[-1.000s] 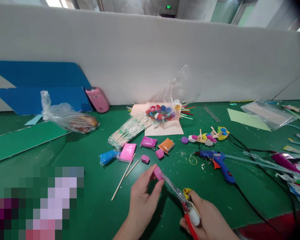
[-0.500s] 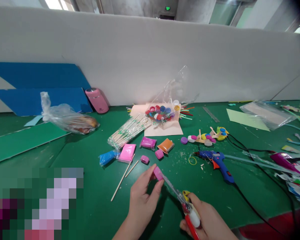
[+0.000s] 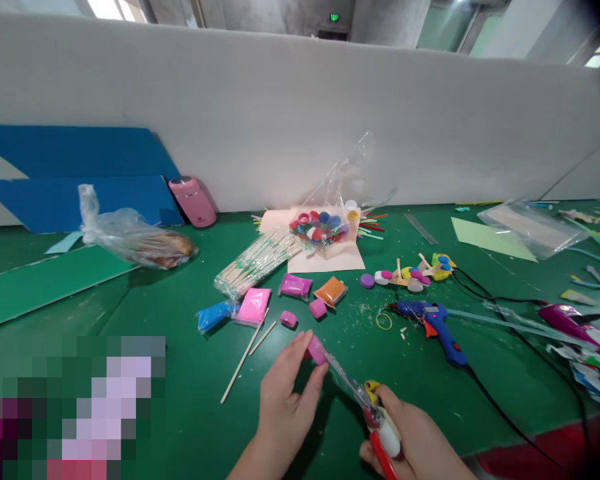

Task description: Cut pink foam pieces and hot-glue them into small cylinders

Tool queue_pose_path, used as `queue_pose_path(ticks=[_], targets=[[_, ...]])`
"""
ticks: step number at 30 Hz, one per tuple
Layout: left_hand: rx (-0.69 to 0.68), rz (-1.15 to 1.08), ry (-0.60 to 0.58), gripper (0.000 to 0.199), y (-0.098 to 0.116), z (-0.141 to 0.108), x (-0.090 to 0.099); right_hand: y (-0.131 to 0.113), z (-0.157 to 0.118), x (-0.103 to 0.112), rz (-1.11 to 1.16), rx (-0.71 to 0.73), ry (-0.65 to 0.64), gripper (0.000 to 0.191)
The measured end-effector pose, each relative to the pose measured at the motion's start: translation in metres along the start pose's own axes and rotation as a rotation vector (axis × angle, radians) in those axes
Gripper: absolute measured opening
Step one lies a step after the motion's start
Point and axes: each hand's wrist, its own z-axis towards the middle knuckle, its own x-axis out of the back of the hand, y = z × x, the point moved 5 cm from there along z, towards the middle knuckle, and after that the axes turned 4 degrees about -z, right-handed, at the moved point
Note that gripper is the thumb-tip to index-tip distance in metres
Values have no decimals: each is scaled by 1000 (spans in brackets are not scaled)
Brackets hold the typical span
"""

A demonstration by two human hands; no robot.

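Observation:
Near the front of the green table, my left hand (image 3: 291, 393) pinches a small pink bottle cap (image 3: 318, 349) between thumb and fingers. My right hand (image 3: 405, 430) is wrapped round a red-handled tool (image 3: 384, 455) with a long, narrow, greyish blade (image 3: 347, 377). The blade's tip touches or nearly touches the cap's right side. A yellow piece (image 3: 371, 387) and a white oval piece (image 3: 390, 440) show by my right fingers; how they join the tool is unclear. Just beyond my left hand lie two more pink caps, one at left (image 3: 289, 319) and another at right (image 3: 318, 308).
A blue glue gun (image 3: 437, 327) with a trailing cord lies to the right. Behind it are sticks joined with coloured caps (image 3: 415, 275). Clay packets (image 3: 253, 305), loose wooden sticks (image 3: 243, 363), bagged sticks (image 3: 257, 260) and bagged caps (image 3: 325, 227) lie ahead. A white partition (image 3: 290, 120) stands behind.
The view has shifted very slightly. Both hands keep their grips, and the pink cap appears tilted a little differently against the blade.

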Motion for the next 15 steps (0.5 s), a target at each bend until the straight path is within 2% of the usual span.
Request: queue_pose_path(ticks=[6,12,15], targets=[[68,-119,3,40,-7,-3,0,2,0,-2,-16,-24,-44,30],[442,-546,-48,34,-21,-4,-6,-4,-2,7,-128,34,9,27],[548,-642,-67,30,-24,-6,-9,1,-2,7,-174,11,-17,26]])
